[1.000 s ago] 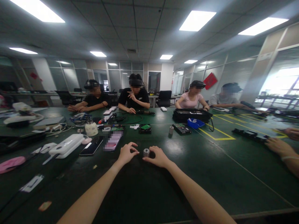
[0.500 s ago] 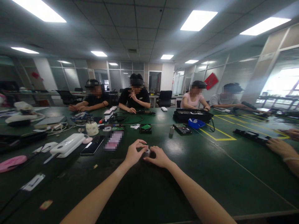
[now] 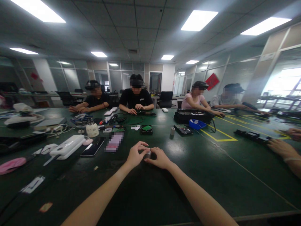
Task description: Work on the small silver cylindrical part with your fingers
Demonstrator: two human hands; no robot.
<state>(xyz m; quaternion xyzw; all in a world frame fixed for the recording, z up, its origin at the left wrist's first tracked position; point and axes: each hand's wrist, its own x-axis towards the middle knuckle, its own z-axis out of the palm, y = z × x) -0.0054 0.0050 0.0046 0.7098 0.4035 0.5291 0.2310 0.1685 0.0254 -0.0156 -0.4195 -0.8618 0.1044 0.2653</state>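
1. Silvery metal is showing between my hands: the cylinder (image 3: pixel 148 153) is standing, seemingly upright, on the green table (image 3: pixel 192 191), straight in front of me.
2. My right hand (image 3: pixel 160 158) is holding it from the right, thumb on the near side and fingers curving round the far side; I am probably keeping it from tipping or sliding.
3. My left hand (image 3: pixel 136 154) is meeting it from the left, thumb and forefinger narrowed close over the top. My fingers are hiding that spot, so I cannot tell whether I am pinching a part or only touching.
4. I am likely using the table as support, which is leaving my left fingertips free for finer work.
5. A second cylinder (image 3: pixel 172 131) is standing farther off to the right, just left of a drive (image 3: pixel 183 130); it is probably waiting there out of my way but within reach.
6. The blue tray (image 3: pixel 198 126) is sitting beyond that drive to the right, holding white bits, perhaps so they are not scattering.
7. On the left, the phone (image 3: pixel 92 147) and the power strip (image 3: pixel 67 147) are lying apart from my forearm, so I am unlikely to be knocking them.
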